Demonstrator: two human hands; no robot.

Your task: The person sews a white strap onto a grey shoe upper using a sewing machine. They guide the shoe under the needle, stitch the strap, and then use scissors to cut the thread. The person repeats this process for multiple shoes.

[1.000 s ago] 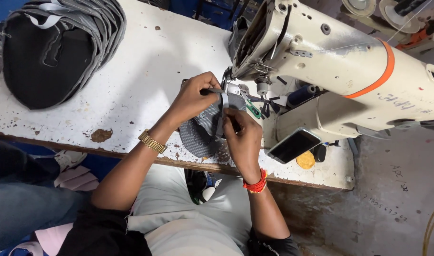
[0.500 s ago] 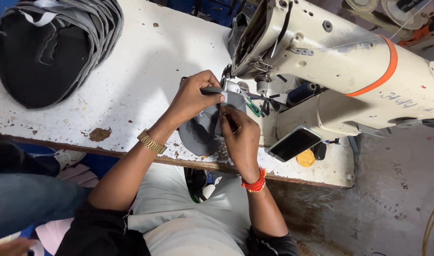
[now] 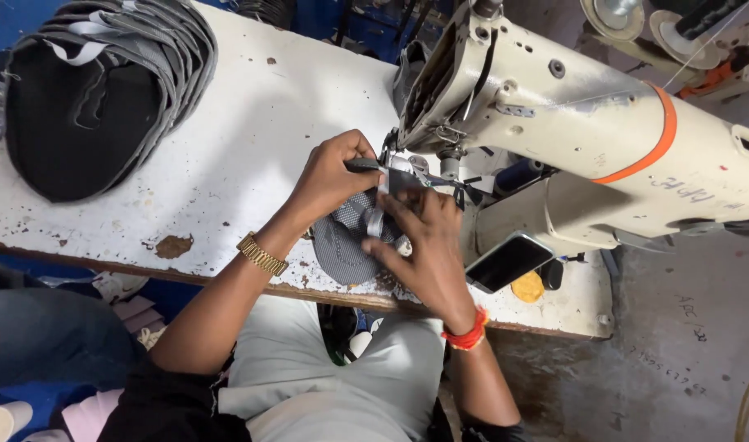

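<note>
Grey mesh piece (image 3: 342, 245) under the sewing machine (image 3: 554, 123), left hand (image 3: 333, 176) and right hand (image 3: 424, 241) both gripping it.

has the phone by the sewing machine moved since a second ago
No. The dark phone lies propped at the same tilt against the sewing machine base, beside the yellow disc, as before.

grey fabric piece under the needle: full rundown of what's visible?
The grey fabric piece looks like textured mesh, rounded at its near end, with a pale strip across its upper part. It lies flat on the white table, reaching under the sewing machine head. The left hand pinches its far edge; the right hand presses on its right side, hiding part of it.
</note>
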